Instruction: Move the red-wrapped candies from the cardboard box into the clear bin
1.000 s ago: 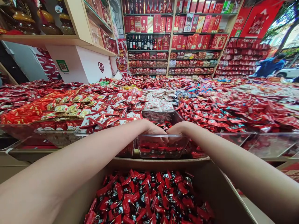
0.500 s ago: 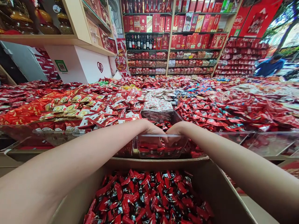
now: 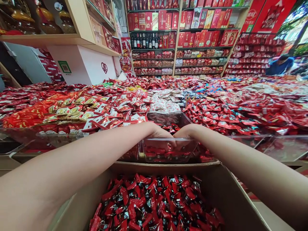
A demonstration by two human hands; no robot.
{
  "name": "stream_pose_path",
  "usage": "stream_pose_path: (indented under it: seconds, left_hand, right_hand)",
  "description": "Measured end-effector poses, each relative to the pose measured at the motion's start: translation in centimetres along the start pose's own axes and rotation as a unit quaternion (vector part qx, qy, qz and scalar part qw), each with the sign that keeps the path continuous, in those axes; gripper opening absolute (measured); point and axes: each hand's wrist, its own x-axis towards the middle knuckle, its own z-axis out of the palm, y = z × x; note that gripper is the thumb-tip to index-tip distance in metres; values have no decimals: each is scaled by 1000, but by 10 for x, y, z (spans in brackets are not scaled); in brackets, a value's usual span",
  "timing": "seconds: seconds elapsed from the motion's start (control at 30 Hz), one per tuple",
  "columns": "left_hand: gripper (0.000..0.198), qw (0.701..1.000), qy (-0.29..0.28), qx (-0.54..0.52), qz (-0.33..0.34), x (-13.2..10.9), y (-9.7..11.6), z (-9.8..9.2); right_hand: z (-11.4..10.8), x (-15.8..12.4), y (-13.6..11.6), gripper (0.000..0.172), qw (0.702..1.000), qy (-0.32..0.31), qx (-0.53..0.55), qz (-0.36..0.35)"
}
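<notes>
Both my arms reach forward over an open cardboard box [image 3: 223,189] filled with red-wrapped candies [image 3: 156,202]. My left hand [image 3: 160,133] and my right hand [image 3: 186,131] sit side by side, almost touching, at the near rim of a clear plastic bin [image 3: 168,155]. Their fingers bend down into the bin among red candies. The fingers show only dimly through the bin's wall, so I cannot tell whether they hold anything.
A wide display of packaged sweets [image 3: 216,109] in clear-fronted trays spreads behind the bin. Shelves of red boxes and bottles [image 3: 154,41] line the back wall. A white counter [image 3: 81,64] stands at left. A person in blue [image 3: 279,65] is at far right.
The view has shifted slightly. My hands stay in the same place in the clear bin.
</notes>
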Motion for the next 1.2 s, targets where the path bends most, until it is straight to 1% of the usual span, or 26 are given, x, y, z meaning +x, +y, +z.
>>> stream_pose_path:
  seconds: [0.1, 0.2, 0.43, 0.67, 0.83, 0.93, 1.07, 1.2]
  left_hand:
    - [33, 1000, 6, 8, 3, -1, 0, 0]
    - [32, 1000, 14, 12, -2, -1, -1, -1]
    - [32, 1000, 7, 3, -18, -1, -2, -2]
    - [32, 1000, 2, -6, -14, 0, 2, 0]
    - [29, 1000, 1, -8, -6, 1, 1, 0]
    - [27, 1000, -2, -11, -1, 2, -2, -3]
    - [26, 1000, -9, -24, 1, 4, -5, -5]
    - [28, 999, -18, -42, -2, 5, -1, -1]
  right_hand:
    - [-1, 3, 3, 26, 999, 28, -32, -26]
    - [-2, 6, 5, 24, 997, 37, -53, -50]
    - [-5, 1, 1, 23, 994, 60, -76, -41]
    - [-2, 0, 3, 23, 999, 54, -4, 2]
    - [-3, 7, 7, 24, 999, 37, 20, -7]
    - [-3, 7, 6, 26, 999, 31, 24, -9]
    - [0, -4, 1, 26, 998, 63, 0, -4]
    - [1, -9, -3, 28, 995, 102, -4, 5]
